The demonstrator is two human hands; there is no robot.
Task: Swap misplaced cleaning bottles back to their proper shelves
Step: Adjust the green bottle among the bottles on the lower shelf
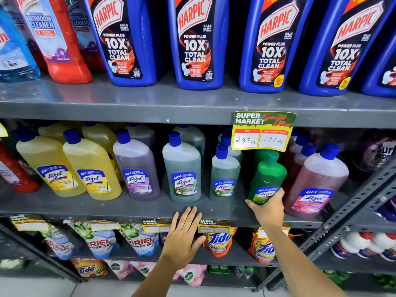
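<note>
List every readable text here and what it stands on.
"HARPIC POWER PLUS 10X TOTAL CLEAN": blue bottles
"BATHROOM CLEANER": red bottle
"Lizol": green bottle in right hand
"SUPER MARKET", "297 rs", "198 rs": price tag
"ARIEL", "Tide": pouches
Fine print: unreadable.

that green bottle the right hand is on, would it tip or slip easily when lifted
The green bottle looks full, so probably heavy for its size. It is tall and narrow and already leans, so likely apt to tip if nudged. Its smooth plastic may be slippery; the right hand holds it low, near the label, which could let the top swing.
</note>
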